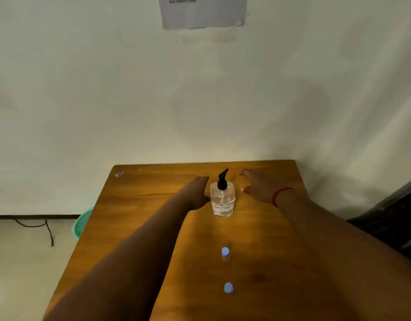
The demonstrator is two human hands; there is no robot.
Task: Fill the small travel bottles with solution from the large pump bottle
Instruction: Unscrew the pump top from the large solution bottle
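A clear pump bottle (pixel 222 200) with a black pump head and a handwritten label stands upright near the far end of the wooden table (pixel 135 205). My left hand (pixel 196 193) reaches along its left side with straight fingers, close to or just touching it. My right hand (pixel 260 185) hovers to its right, fingers spread, a small gap between them and the bottle. Two small clear travel bottles with blue caps stand upright nearer me, one (pixel 225 253) in mid-table and one (pixel 228 287) closer still.
The table's far edge meets a pale wall. A sheet of paper (pixel 203 10) hangs on the wall above. A green tub (pixel 80 224) and a black cable (pixel 33 224) lie on the floor to the left. Something dark (pixel 394 218) stands at the right.
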